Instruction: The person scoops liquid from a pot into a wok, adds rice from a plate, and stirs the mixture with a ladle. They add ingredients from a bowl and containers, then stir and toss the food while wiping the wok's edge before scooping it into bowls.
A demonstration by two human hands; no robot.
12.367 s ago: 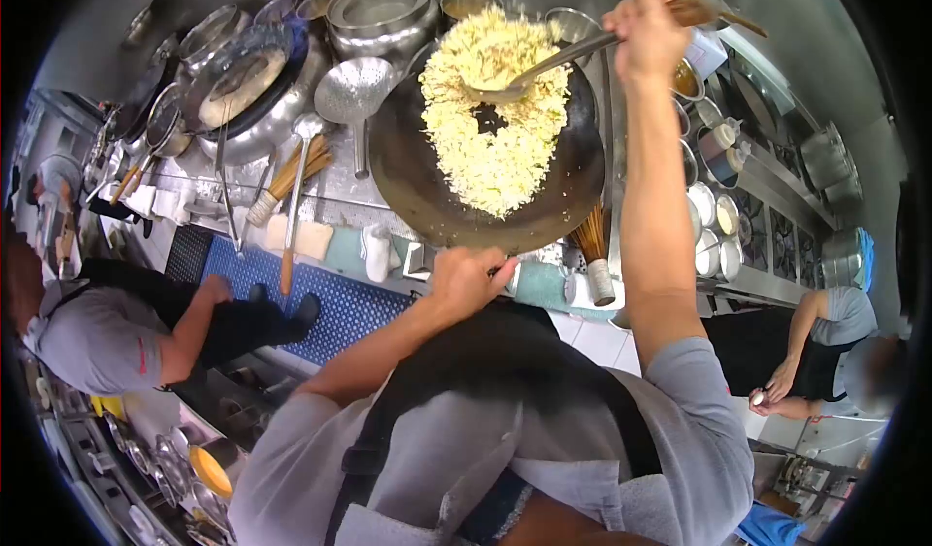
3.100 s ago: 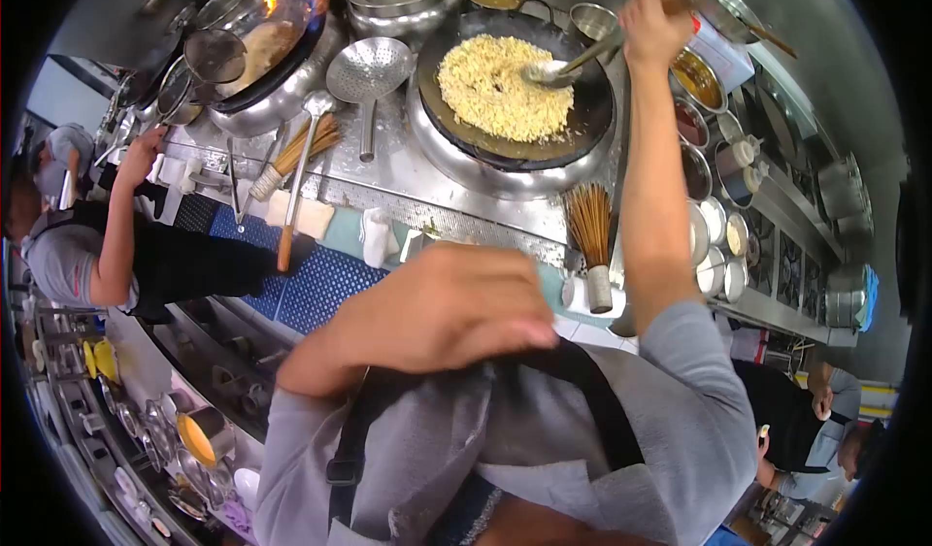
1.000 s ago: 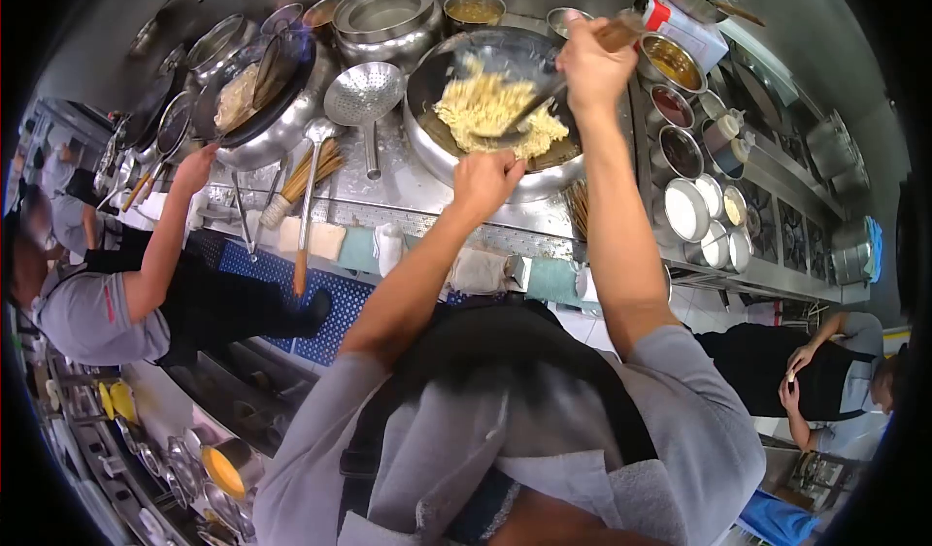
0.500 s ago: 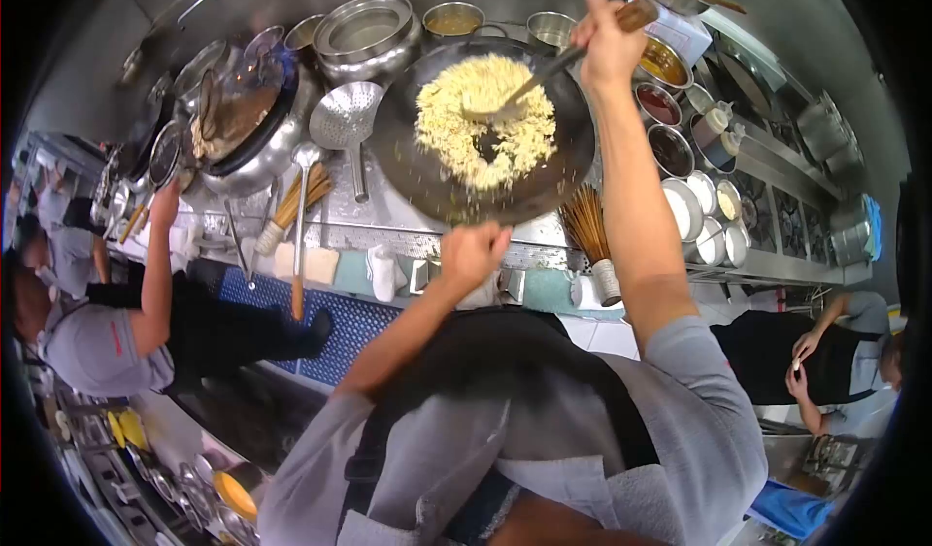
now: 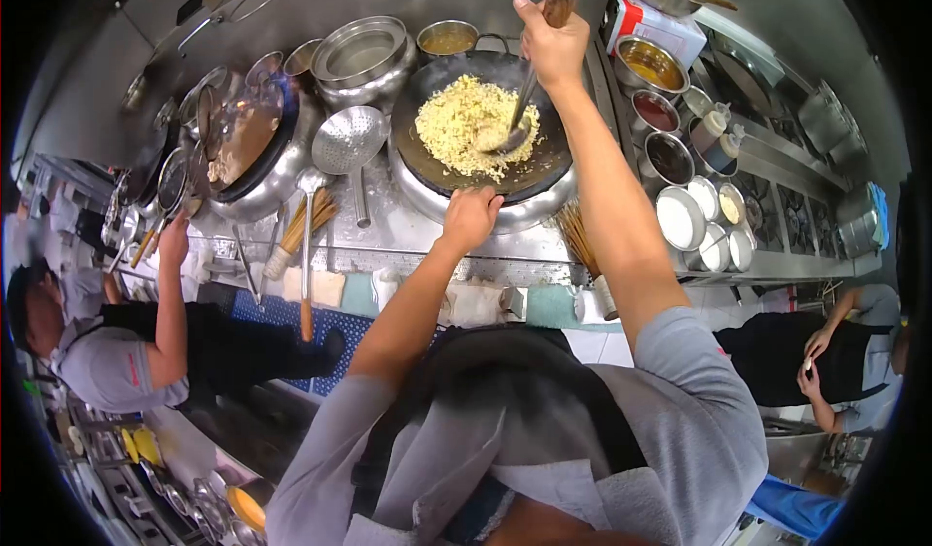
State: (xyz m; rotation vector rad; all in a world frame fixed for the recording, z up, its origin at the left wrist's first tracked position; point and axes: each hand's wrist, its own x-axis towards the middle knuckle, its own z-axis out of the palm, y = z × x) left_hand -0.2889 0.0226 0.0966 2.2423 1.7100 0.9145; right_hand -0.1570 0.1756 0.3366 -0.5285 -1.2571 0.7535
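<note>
Yellow fried rice [image 5: 461, 109] lies heaped in a dark wok [image 5: 427, 163], which sits on a round steel burner ring [image 5: 524, 214]. At the wok's near rim my left hand [image 5: 472, 218] is closed; the exact grip is partly hidden under the fingers. My right hand [image 5: 555, 49] is wrapped round the wooden handle of a ladle [image 5: 525, 99], above the wok's far right side. The ladle stands steeply, its bowl down in the right part of the rice with some rice in it.
Left of the wok lie a perforated strainer [image 5: 349, 140], a long-handled ladle [image 5: 308, 255] and a bamboo brush [image 5: 301, 231]. Another brush [image 5: 580, 245] is at right. Sauce pots [image 5: 650, 66] and white-filled bowls [image 5: 680, 218] line the right side. A co-worker [image 5: 126, 352] stands at left, another [image 5: 815, 362] at right.
The wok has come down level onto the burner ring from a tilted, raised position. My right hand has moved left, and the ladle has turned steeper. The rice has gathered into a heap.
</note>
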